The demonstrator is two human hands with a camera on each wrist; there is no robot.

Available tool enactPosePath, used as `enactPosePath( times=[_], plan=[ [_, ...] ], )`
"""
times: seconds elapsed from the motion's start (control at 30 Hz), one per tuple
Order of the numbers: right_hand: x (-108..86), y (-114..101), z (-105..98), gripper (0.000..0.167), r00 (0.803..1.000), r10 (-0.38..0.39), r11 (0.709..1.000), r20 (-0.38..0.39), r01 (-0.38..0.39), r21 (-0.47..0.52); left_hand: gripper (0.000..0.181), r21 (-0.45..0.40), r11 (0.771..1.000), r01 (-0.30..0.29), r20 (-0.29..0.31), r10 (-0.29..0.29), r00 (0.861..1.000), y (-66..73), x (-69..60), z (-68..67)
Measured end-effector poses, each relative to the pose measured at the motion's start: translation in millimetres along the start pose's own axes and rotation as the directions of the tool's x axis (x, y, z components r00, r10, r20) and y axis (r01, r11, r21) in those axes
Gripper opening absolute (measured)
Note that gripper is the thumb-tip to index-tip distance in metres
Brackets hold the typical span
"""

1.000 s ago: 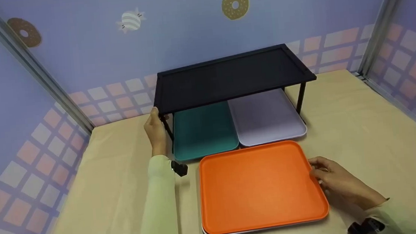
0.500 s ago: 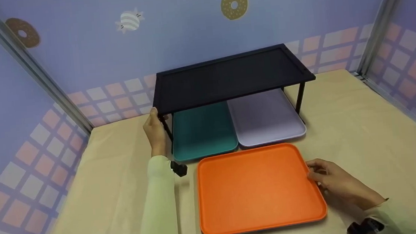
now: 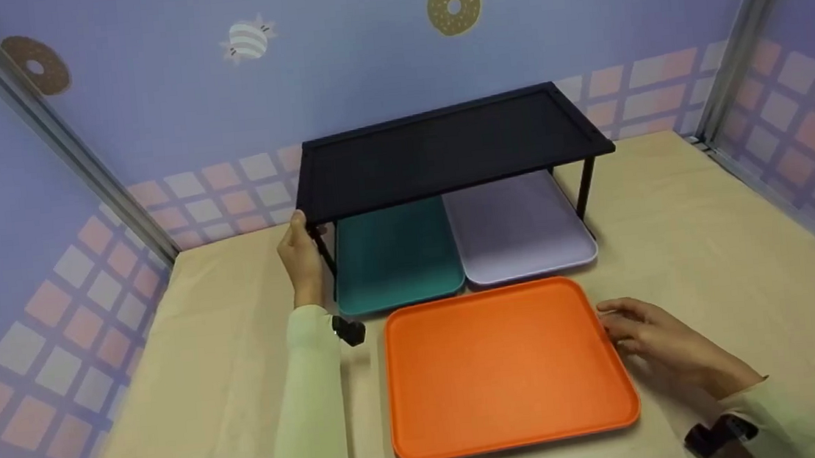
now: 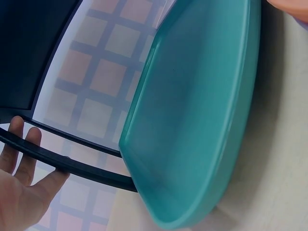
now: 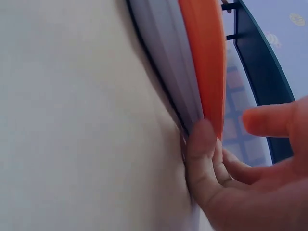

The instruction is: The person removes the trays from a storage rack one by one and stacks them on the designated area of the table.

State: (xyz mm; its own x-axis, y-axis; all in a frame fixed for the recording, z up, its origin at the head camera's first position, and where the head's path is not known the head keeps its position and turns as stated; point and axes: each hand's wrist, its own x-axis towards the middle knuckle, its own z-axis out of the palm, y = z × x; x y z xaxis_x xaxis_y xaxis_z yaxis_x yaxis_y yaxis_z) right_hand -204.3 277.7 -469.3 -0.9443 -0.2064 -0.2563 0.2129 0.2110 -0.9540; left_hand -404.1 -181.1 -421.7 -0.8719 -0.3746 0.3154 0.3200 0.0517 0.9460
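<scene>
My left hand [image 3: 301, 259] holds the front left corner of a black shelf rack [image 3: 452, 150], its fingers behind the leg in the left wrist view. Beneath the rack lie a teal tray [image 3: 399, 259] and a lilac tray [image 3: 522, 226], side by side. In front of them an orange tray [image 3: 508, 371] rests on greyish-lilac layers [image 5: 166, 53], seen edge-on in the right wrist view. At its right edge is my right hand [image 3: 665, 343]. Some fingertips touch the stacked edges, while one finger [image 5: 262, 120] stands apart from the orange rim.
A cream cloth [image 3: 223, 393] covers the table. Blue-purple panels with a tile pattern [image 3: 220, 194] enclose the back and both sides, and metal posts [image 3: 741, 37] stand at the corners. The lilac and teal trays stick out past the rack's front.
The orange tray has shifted slightly left, covering the pale rim that showed below it. My right fingers have loosened from its edge. The left hand keeps its place at the rack.
</scene>
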Motion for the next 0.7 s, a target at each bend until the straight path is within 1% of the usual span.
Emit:
enactPosePath(
  times=[0.1,0.17,0.23,0.33,0.37,0.43,0.53,0.6,0.63,0.7],
  plan=[
    [5.5,-3,-7,0.062,1.000,-0.027,0.994,0.006,0.027,0.110,0.047,-0.036,0.999,0.012,0.017,-0.011,1.000,4.9,-2.2,-2.5],
    [9.2,-5,-11,0.062,0.999,-0.051,0.984,0.002,0.050,0.172,0.044,-0.061,0.998,0.017,0.032,-0.015,0.999,10.3,-4.3,-3.6],
    [14.9,-8,-13,0.063,0.998,-0.063,0.975,-0.016,0.065,0.214,0.043,-0.061,0.998,0.016,0.045,-0.013,0.999,15.4,-6.3,-4.4],
    [27.5,-15,-11,0.065,0.998,-0.046,0.968,-0.031,0.052,0.246,0.042,-0.058,0.998,0.008,0.049,-0.006,0.999,17.9,-6.8,-4.4],
    [32.9,-18,-10,0.065,0.999,-0.036,0.967,-0.038,0.045,0.251,0.042,-0.059,0.998,0.006,0.046,-0.003,0.999,16.8,-6.2,-4.2],
    [43.3,-23,-7,0.057,0.999,-0.001,0.968,-0.052,0.014,0.250,0.042,-0.064,0.998,0.006,0.041,-0.003,0.999,12.0,-4.2,-3.5],
    [56.1,-27,-4,0.036,0.996,0.051,0.968,-0.072,-0.032,0.247,0.045,-0.047,0.999,0.019,0.030,-0.018,0.999,4.5,-1.6,-1.6],
    [62.8,-30,-3,0.024,0.992,0.098,0.959,-0.081,-0.072,0.275,0.048,-0.032,0.999,0.023,0.021,-0.023,1.000,1.7,-0.8,-0.2],
    [65.9,-32,-2,0.023,0.989,0.120,0.951,-0.081,-0.090,0.297,0.050,-0.023,0.999,0.022,0.016,-0.022,1.000,0.9,-0.4,0.4],
    [72.2,-36,-1,0.025,0.984,0.159,0.926,-0.077,-0.121,0.358,0.053,-0.021,1.000,0.003,0.010,-0.003,1.000,0.6,0.3,1.5]
  ],
)
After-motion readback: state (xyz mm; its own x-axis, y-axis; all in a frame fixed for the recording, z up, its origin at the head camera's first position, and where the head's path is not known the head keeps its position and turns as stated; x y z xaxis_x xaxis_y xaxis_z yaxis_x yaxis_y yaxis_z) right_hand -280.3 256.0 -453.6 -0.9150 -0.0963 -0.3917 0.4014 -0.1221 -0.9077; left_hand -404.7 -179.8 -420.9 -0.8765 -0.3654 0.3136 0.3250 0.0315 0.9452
